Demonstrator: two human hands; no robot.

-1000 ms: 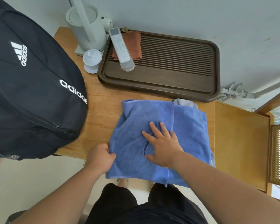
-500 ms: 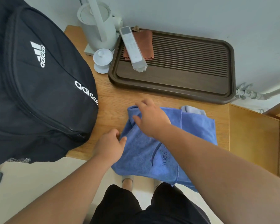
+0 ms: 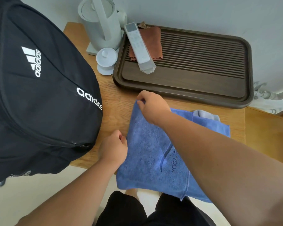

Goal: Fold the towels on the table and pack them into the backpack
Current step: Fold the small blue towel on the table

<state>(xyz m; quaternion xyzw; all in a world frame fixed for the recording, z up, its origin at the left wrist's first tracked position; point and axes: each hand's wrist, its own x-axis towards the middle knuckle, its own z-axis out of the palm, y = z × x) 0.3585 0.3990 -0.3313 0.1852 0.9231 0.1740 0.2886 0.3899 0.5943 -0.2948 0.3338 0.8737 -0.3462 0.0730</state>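
Towel [image 3: 147, 152] (the blue one) is laid half folded on the table [image 3: 114, 101], with its near end hung over the edge, just beside the black backpack [image 3: 39, 95]. Its far left corner is pinched by the right hand [image 3: 152, 108], and the left edge lower down is gripped by the curled fingers of the left hand [image 3: 113, 147]. Bit of grey towel [image 3: 206, 115] is seen poking out from under the far side, near the dark tray [image 3: 186, 88].
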